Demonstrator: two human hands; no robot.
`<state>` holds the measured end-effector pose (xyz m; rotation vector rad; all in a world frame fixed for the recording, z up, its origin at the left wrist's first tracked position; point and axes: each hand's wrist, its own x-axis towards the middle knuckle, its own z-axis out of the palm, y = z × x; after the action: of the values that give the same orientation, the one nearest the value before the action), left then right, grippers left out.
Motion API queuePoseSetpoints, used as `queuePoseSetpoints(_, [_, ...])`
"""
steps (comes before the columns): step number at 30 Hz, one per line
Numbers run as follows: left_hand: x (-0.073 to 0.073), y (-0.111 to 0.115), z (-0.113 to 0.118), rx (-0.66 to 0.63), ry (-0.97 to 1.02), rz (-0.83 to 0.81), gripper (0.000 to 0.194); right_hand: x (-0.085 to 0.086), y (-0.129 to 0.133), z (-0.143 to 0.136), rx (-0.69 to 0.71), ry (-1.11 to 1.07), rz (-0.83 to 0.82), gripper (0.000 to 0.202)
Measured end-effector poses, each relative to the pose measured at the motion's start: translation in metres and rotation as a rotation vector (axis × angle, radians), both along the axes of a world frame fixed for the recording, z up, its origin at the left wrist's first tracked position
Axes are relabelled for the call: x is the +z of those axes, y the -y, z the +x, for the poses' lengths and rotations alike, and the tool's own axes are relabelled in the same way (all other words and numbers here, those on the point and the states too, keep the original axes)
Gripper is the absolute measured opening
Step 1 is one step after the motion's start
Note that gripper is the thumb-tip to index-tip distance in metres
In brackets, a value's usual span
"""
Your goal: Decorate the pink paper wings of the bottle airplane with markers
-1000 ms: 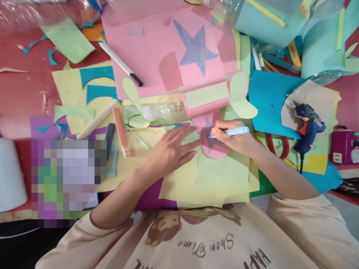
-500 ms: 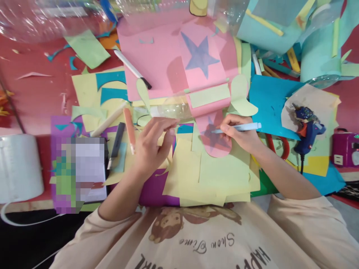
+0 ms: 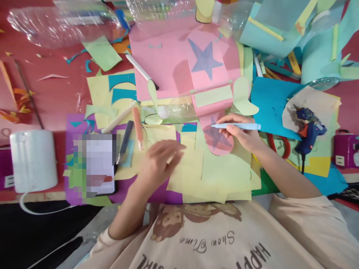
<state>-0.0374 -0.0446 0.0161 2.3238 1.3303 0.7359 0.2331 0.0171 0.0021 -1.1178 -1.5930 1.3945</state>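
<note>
My right hand (image 3: 241, 130) pinches a light blue marker (image 3: 246, 126), its tip at a blue star (image 3: 214, 139) on the rounded lower part of a pink paper cut-out (image 3: 221, 151). Higher up, a second blue star (image 3: 206, 59) lies on pink paper. A pale green strip (image 3: 214, 96) crosses the cut-out's middle, with a clear plastic bottle (image 3: 179, 111) at its left. My left hand (image 3: 161, 160), smeared by motion, hovers over pale yellow sheets (image 3: 187, 179) with nothing in it, thumb apart from the fingers.
A dark blue glue gun (image 3: 308, 136) rests on paper at the right, near red-handled scissors (image 3: 284, 147). On the left are a phone (image 3: 101, 164), a white zipped case (image 3: 35, 160), an orange marker (image 3: 137, 127) and a dark marker (image 3: 126, 140). Plastic bottles (image 3: 70, 24) lie at the back.
My left hand has dropped back from beside the pink cut-out toward me. My right hand has shifted slightly, still with the light blue marker. The whole view has swung a little left.
</note>
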Motion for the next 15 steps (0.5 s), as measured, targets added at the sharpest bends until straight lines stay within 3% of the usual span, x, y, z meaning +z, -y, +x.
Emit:
queuePoseSetpoints(3, [0.006,-0.024,-0.019,0.368,-0.145,0.091,0.021,0.003,0.0,-0.002,-0.012,0.029,0.038,0.017])
queuePoseSetpoints(5, [0.01,-0.042,-0.025,0.497,-0.272,0.004,0.038,0.004,0.0,-0.002,-0.015,-0.003,0.013,0.016])
queuePoseSetpoints(7, [0.011,-0.056,-0.026,0.501,-0.384,-0.136,0.046,0.002,-0.001,-0.002,-0.015,-0.095,-0.048,0.016])
queuePoseSetpoints(9, [0.007,-0.064,-0.026,0.511,-0.451,-0.209,0.042,0.0,-0.003,-0.001,-0.005,-0.195,-0.104,0.016])
queuePoseSetpoints(12, [-0.011,-0.07,-0.034,0.535,-0.435,-0.087,0.019,-0.002,-0.006,0.0,0.029,-0.278,-0.137,0.014])
queuePoseSetpoints(14, [-0.027,-0.073,-0.045,0.487,-0.285,0.09,0.005,-0.002,-0.007,0.001,0.049,-0.303,-0.141,0.013])
queuePoseSetpoints(15, [-0.034,-0.075,-0.051,0.446,-0.212,0.148,0.008,-0.002,-0.007,0.001,0.054,-0.306,-0.145,0.014])
